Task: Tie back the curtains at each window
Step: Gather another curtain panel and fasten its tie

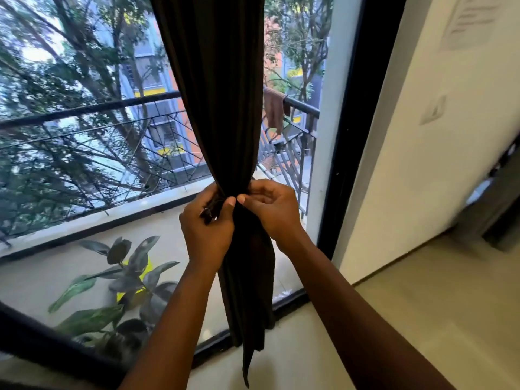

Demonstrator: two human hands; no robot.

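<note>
A dark curtain (216, 94) hangs in front of the tall window (84, 136), gathered into a narrow bunch at about mid-height; below the bunch it falls in tight folds to the floor (422, 319), one thin strip trailing lower than the rest. The left hand (206, 223) has its fingers curled round the left side of the gathered cloth, thumb pressed against the front, its grip closed on the curtain; a small dark end of fabric or tie pokes out by the fingers, though which I cannot tell. The right hand (271, 205) meets it from the other side, thumb and forefinger pinching the cloth at the same point, the other fingers folded in; the two thumbs nearly touch. Outside the glass stands a balcony railing (84, 111) with a brown cloth (274, 108) draped over it; a leafy plant (118, 280) sits lower left; a white wall (436, 164) runs along the right.
</note>
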